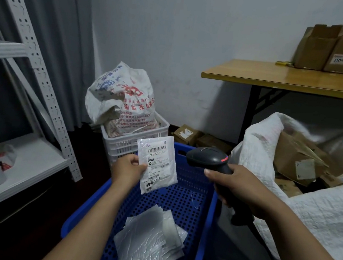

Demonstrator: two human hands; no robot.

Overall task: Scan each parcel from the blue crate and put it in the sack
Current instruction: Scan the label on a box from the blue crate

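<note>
You're pinching the parcel (157, 165) by its left edge with your left hand (128, 168), thumb on the front and the other fingers tucked behind, so that hand's clamped on it with no slack. Your right hand (237, 187) is wrapping all the way round the handle of the black scanner (208, 159), fingers curled tight, and the scanner's head is pointing left at the parcel with a small red light glowing on it and a cable hanging off the bottom. The parcel is a small flat whitish plastic mailer, a bit crinkly, label side facing you, with a couple of barcodes and "502-602-12-815" printed on it. You're holding it upright, slightly tilted, above the far end of the blue crate (210, 210). Down in the crate's near end a loose pile of silvery mailers (148, 243) is lying blank side up. The white woven sack (256, 153) is sitting open just to the right of the crate, and cardboard boxes (296, 158) are showing inside it.
</note>
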